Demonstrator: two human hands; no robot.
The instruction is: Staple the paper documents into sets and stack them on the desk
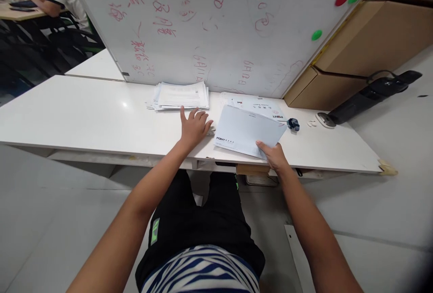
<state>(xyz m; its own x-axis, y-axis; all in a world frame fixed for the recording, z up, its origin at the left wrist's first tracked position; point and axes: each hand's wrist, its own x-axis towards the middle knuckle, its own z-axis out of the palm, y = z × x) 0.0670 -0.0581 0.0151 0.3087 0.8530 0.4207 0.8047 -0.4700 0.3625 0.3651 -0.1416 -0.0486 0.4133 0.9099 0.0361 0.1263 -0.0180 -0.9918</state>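
My right hand (276,155) grips the lower right edge of a pale blue envelope (248,126) printed with PONY-like lettering, thumb on top. The envelope is held tilted above the white desk (84,112), partly covering another printed sheet (260,103) behind it. With fingers spread, my left hand (194,128) is over the desk, just in front of a stack of papers (183,95). Whether its fingertips touch the stack I cannot tell. A small object lies by its thumb, mostly hidden.
Behind the desk stands a whiteboard (223,54) with red writing and magnets. On the right are cardboard boxes (375,36), a black bottle (372,94), a computer mouse (325,120) and a small dark blue object (293,124). Another person's arm (50,6) shows at the far left.
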